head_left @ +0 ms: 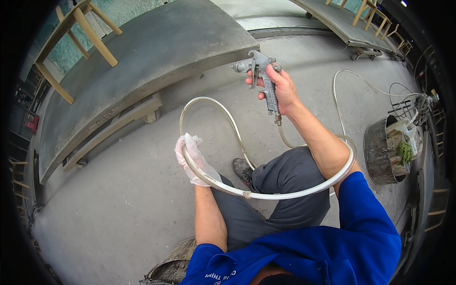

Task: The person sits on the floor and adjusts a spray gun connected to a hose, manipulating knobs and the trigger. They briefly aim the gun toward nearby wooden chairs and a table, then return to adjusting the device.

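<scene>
A grey metal spray gun [267, 85] is in my bare right hand [284, 90], its nozzle pointing left toward the table edge. My fingers wrap its handle near the trigger. From the base of the handle a clear hose [285, 137] runs down. My left hand [194, 156], in a thin clear plastic glove, is closed around a looped pale hose [280, 195] that curves across my lap to my right forearm. Another bend of the hose rises above the left hand and drops to the floor beside my dark shoe [243, 171].
A large grey wheeled table [161, 42] stands ahead to the left, bearing a wooden stool frame [71, 28]. A second platform [342, 21] with wooden frames is far right. To my right is a stained drum [380, 152] with rubbish; hose trails over the floor [118, 199] there.
</scene>
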Available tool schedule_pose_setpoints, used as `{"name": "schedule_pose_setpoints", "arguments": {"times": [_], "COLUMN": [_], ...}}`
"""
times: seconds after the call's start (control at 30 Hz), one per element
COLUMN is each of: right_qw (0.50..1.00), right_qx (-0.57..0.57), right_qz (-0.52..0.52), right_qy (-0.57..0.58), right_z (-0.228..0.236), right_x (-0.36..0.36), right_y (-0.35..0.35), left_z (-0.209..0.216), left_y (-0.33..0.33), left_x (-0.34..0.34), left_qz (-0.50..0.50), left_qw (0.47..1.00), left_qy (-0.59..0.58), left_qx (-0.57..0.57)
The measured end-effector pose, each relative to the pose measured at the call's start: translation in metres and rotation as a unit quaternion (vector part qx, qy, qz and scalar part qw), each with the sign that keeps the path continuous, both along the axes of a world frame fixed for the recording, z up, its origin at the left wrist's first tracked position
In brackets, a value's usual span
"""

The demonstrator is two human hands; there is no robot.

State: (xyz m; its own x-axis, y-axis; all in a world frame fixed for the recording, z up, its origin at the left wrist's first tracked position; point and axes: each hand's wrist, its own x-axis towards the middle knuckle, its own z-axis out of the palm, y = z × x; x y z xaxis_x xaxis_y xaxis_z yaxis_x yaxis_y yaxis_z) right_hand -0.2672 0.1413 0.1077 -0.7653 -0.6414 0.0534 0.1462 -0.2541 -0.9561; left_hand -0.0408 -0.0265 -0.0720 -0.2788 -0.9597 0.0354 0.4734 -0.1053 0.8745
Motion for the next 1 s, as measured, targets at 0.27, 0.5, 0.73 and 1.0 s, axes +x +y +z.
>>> {"name": "schedule_pose_setpoints", "arguments": {"times": [0.27,0.5,0.73,1.0], "right_qw": [1.0,0.997,0.996,0.994], "right_qx": [0.012,0.04,0.059,0.073], "right_qz": [0.005,0.017,0.014,0.013], "right_qy": [0.014,0.057,0.071,0.084], "right_z": [-0.003,-0.005,-0.003,-0.004], "right_x": [-0.001,-0.001,0.002,0.002], "right_y": [-0.001,-0.002,-0.002,-0.003], "left_z": [-0.007,-0.011,-0.012,-0.012], "left_y": [-0.004,-0.007,-0.007,-0.006], "left_x": [0.0,0.0,0.001,0.002], "left_qz": [-0.004,-0.001,-0.004,-0.006], "left_qw": [1.0,1.0,1.0,1.0], "left_qy": [0.013,-0.003,0.002,0.003], "left_qx": [0.0,0.006,0.01,0.006]}}
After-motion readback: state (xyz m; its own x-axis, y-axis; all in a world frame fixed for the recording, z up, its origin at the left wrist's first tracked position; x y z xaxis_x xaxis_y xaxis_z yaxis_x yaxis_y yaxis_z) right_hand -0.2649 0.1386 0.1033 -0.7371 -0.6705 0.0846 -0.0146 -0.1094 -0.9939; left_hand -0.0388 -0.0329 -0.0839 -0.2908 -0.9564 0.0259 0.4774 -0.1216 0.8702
